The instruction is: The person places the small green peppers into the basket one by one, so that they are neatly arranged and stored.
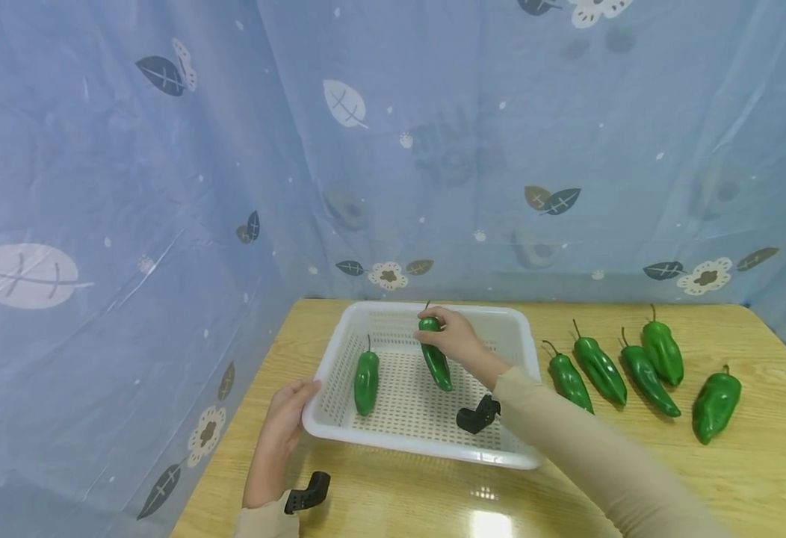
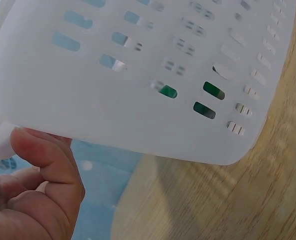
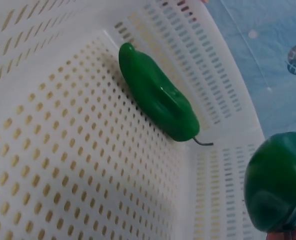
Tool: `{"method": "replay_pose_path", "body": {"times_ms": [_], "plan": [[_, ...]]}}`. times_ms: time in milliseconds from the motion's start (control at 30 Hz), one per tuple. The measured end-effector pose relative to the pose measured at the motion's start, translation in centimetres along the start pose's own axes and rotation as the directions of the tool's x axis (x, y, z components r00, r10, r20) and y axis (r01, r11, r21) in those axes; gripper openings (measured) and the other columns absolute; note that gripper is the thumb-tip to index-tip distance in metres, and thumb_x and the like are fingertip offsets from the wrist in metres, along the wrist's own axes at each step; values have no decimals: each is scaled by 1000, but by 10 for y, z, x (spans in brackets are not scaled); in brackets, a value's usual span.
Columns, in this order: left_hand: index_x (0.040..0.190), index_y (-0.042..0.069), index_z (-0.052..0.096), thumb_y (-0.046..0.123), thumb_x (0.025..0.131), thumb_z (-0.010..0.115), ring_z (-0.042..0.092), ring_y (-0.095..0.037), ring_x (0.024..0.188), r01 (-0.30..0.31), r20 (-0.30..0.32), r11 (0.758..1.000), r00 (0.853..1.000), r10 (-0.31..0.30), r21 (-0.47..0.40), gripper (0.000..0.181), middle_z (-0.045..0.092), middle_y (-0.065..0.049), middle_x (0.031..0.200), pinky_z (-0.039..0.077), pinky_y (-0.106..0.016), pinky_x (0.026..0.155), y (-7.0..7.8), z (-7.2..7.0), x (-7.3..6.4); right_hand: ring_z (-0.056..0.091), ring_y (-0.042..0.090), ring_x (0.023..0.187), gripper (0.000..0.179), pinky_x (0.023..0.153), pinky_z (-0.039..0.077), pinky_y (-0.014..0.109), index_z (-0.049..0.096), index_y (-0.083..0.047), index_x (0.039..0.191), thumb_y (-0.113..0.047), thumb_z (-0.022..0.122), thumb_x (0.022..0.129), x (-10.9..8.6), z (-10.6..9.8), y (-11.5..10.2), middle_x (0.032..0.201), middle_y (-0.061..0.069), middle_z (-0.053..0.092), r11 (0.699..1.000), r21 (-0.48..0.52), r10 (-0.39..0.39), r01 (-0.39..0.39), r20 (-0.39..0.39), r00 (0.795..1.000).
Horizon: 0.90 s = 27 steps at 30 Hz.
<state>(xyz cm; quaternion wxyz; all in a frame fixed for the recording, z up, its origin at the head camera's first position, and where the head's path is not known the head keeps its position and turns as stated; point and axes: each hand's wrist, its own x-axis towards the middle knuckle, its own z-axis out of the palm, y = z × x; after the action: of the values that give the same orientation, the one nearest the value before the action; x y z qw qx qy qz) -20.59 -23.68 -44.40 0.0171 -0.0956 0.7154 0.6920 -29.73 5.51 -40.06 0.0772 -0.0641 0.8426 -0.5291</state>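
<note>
A white perforated plastic basket stands on the wooden table. My left hand grips its left rim; in the left wrist view the thumb and curled fingers pinch the rim's edge. Over the basket, my right hand holds a green pepper near its stem end, with the tip pointing down. That held pepper also shows at the right edge of the right wrist view. Another green pepper lies inside the basket along its left side, stem toward the back.
Several green peppers lie on the table right of the basket, with one pepper farthest right. The right forearm crosses the basket's front right corner. A blue patterned curtain hangs behind and left of the wooden table.
</note>
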Motion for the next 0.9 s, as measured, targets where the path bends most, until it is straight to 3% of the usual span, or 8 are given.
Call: {"method": "replay_pose_path", "body": {"times_ms": [267,900], "plan": [[125,-6,53,23,98,51,65,-25,97,-1,-4,1000,1000,1,3,40,62,-21,116,55,-36,79,-1,0,0,62,26,91,47,69,55,36,56,-12,130,-25,69,86,6,16,-4,124,19,54,1000,21,8,-8,-1,1000],[125,-9,52,24,97,54,65,-25,99,6,3,1000,1000,-6,-11,44,61,-21,117,55,-36,79,-1,1,-1,63,21,85,43,67,54,33,58,-11,126,-24,69,86,16,47,1,116,15,62,999,-33,-12,13,13,1000]]}}
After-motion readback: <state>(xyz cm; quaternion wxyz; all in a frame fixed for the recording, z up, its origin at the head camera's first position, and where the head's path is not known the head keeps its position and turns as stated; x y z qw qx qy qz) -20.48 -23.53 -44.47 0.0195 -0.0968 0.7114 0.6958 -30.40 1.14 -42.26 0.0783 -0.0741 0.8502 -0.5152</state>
